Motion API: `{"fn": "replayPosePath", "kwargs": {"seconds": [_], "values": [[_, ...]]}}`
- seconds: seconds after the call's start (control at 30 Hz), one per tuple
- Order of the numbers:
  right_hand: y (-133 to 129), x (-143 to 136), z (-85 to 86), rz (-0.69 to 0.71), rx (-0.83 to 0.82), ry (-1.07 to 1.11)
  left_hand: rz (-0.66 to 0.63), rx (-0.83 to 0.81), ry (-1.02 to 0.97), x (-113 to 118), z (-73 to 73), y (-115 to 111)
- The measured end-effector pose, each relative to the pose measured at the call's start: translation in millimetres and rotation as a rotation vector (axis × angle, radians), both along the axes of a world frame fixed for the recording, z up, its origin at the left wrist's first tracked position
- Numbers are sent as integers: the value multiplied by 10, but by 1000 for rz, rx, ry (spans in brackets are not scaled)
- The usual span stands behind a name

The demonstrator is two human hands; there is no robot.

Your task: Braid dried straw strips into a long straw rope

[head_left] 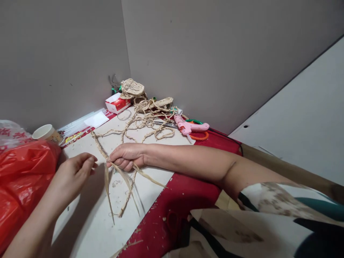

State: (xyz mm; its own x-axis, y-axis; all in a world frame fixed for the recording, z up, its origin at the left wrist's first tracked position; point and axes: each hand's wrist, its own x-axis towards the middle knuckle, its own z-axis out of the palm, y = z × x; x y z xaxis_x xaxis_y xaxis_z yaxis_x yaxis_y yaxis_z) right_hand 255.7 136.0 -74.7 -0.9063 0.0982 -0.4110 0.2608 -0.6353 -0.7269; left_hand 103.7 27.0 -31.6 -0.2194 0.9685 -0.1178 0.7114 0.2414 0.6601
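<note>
My right hand [126, 156] is closed around the working end of a braided straw cord [99, 145], over the white board. Loose flat straw strands [106, 190] hang below and to the right of its fingers. The braid runs from the fist up and left, then back toward a tangle of cord. My left hand [82, 166] is held just left of the fist, its fingers curled together; whether anything is between them is too small to tell. Another braided end [125, 204] lies on the board below the right hand.
Tangled cord [145, 114] and coiled straw pieces [132, 88] lie at the back, with a red and white box [118, 103]. A pink glue gun [189, 126] rests at the right. A paper cup [44, 132] and a red plastic bag [27, 172] stand at the left.
</note>
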Motion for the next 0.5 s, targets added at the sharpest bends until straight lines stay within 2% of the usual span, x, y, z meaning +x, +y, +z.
{"fn": "replayPosePath", "kwargs": {"seconds": [0.1,0.17,0.23,0.3,0.5], "values": [[3,14,22,24,61,16,27,-104,-499,14,-171,110],[8,30,45,40,141,-1,41,-177,-705,98,-255,127],[27,52,59,68,229,-16,73,-219,-742,157,-287,119],[61,74,54,98,357,-12,94,-230,-684,169,-277,107],[147,82,-16,130,917,69,15,-256,-570,119,-267,112]]}}
